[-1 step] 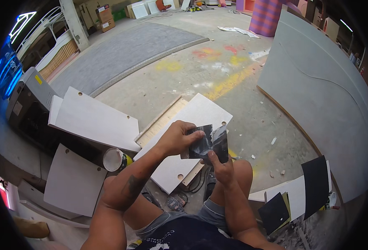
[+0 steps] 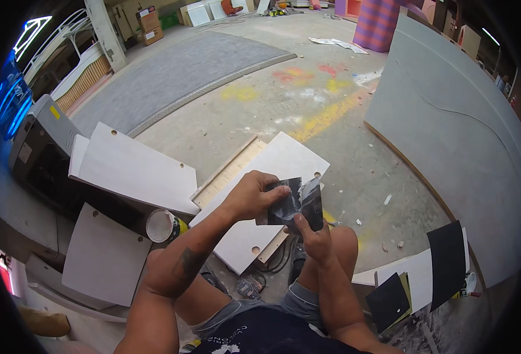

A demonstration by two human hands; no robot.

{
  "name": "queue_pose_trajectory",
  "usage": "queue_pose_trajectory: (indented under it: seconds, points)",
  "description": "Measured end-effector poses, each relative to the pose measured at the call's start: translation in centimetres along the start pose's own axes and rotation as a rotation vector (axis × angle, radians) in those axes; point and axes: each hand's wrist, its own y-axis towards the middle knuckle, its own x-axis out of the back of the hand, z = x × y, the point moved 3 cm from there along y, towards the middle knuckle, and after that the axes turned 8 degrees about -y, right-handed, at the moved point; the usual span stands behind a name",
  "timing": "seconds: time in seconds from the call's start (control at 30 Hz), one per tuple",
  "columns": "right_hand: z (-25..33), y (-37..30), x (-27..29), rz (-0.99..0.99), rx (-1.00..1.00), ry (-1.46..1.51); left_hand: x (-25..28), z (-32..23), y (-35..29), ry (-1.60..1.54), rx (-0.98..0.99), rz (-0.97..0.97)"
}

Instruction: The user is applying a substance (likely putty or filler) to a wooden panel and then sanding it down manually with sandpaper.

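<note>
My left hand (image 2: 258,192) grips a flat black putty spreader (image 2: 286,206), thumb on top of its face. In my right hand (image 2: 316,237) is a second dark putty spreader (image 2: 313,206), its thumb pressed near the lower edge. The two blades meet or overlap, and whitish paste clings along the seam and smears their faces. Both are held above a white board (image 2: 290,159) with round holes, which lies on a pale wooden piece (image 2: 228,171) in front of my knees. The fingers beneath the blades are mostly hidden.
An open tub of white paste (image 2: 162,225) stands left of my left forearm, beside more white panels (image 2: 136,171). Near my feet lies a power tool (image 2: 248,288). Black sheets (image 2: 447,265) lie at lower right, below a large grey panel (image 2: 443,130). A grey mat (image 2: 195,74) covers floor farther off.
</note>
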Motion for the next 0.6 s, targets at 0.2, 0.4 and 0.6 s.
queue_pose_trajectory:
  seconds: [0.2,0.4,0.6]
  points:
    - [0.1,0.0,-0.4,0.067,-0.079,0.000,0.0,0.5,-0.5,0.040,0.010,0.060]
    - [0.6,0.2,-0.6,-0.030,0.147,-0.067,0.5,0.9,-0.2,-0.071,-0.062,-0.016]
    - [-0.1,0.1,-0.3,0.054,0.059,-0.110,0.6,0.9,-0.4,0.024,0.038,0.000]
